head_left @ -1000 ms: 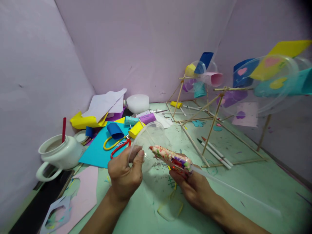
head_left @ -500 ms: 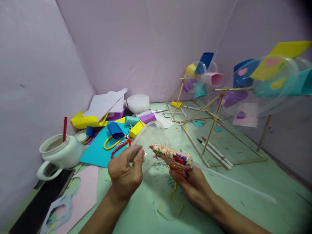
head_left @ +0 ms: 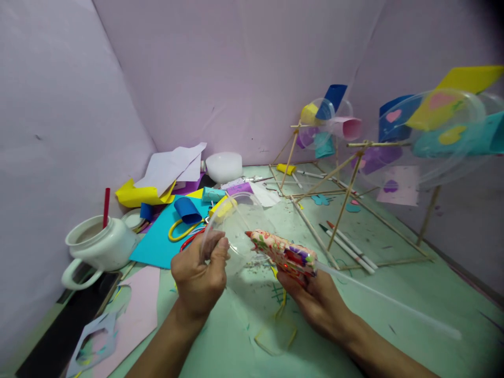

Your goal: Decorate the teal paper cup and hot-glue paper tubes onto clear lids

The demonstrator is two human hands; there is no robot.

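My left hand (head_left: 201, 275) pinches the near rim of a clear plastic lid (head_left: 246, 210), which is tilted up off the table. In my right hand (head_left: 315, 296) is a glue gun (head_left: 283, 252) with a floral pattern and a small red light. Its orange tip points left at the lid's open side; I cannot tell whether it touches. A long clear glue stick (head_left: 394, 301) sticks out of the gun's back. Beyond the lid lie rolled paper tubes in yellow, teal (head_left: 213, 195), purple (head_left: 239, 188) and blue (head_left: 187, 210). Yellow-handled scissors (head_left: 179, 231) and a red handle are beside my left hand.
Two stick frames with paper-bladed wheels (head_left: 437, 131) stand at right. Two white markers (head_left: 350, 247) lie within the nearer frame. At left are a white pot (head_left: 104, 249) and cut paper (head_left: 137, 304). A white bowl (head_left: 224, 167) sits by the back wall.
The left hand and the lid have shifted slightly left and turned a little. The glue gun has moved a little to the right, so its tip is farther from my left fingers.
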